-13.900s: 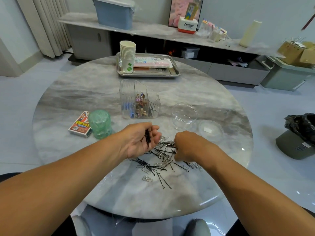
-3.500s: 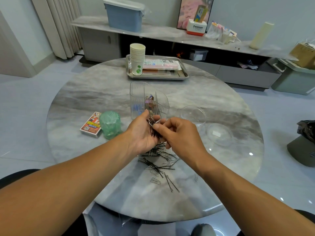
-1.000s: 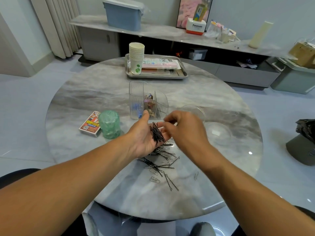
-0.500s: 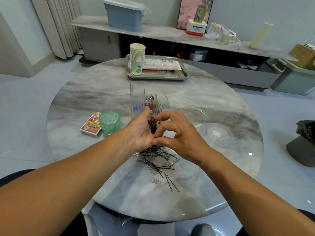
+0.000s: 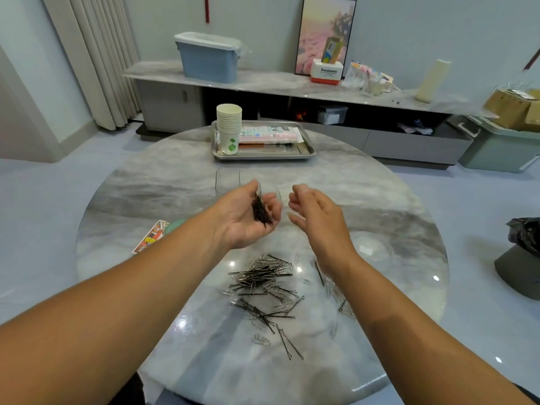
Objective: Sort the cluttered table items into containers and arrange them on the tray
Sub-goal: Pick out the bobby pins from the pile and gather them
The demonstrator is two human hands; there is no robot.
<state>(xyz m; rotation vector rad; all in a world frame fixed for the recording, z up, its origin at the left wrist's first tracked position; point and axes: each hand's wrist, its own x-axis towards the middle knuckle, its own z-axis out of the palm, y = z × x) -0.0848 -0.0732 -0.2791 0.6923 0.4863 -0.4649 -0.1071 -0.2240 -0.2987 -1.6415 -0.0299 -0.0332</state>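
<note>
My left hand (image 5: 238,222) is palm up above the marble table (image 5: 140,182), its fingers curled round a bundle of black hairpins (image 5: 261,212). My right hand (image 5: 318,217) hovers just to the right of it, fingers relaxed and holding nothing. A loose pile of black hairpins and silver paper clips (image 5: 266,283) lies on the table below both hands. Behind my left hand a clear plastic organizer (image 5: 228,178) shows only its top left part. At the far side sits a metal tray (image 5: 263,156) with a stack of paper cups (image 5: 229,128) and flat packets.
A card box (image 5: 151,240) and a green container (image 5: 175,224) peek out from behind my left forearm. A clear round dish (image 5: 375,249) lies to the right of my right wrist. Stray clips (image 5: 333,328) lie under my right forearm.
My right hand has let go of the pins in my left palm and drawn away to the right. Both hands have lifted toward the organizer, the bundle staying in my left hand.
</note>
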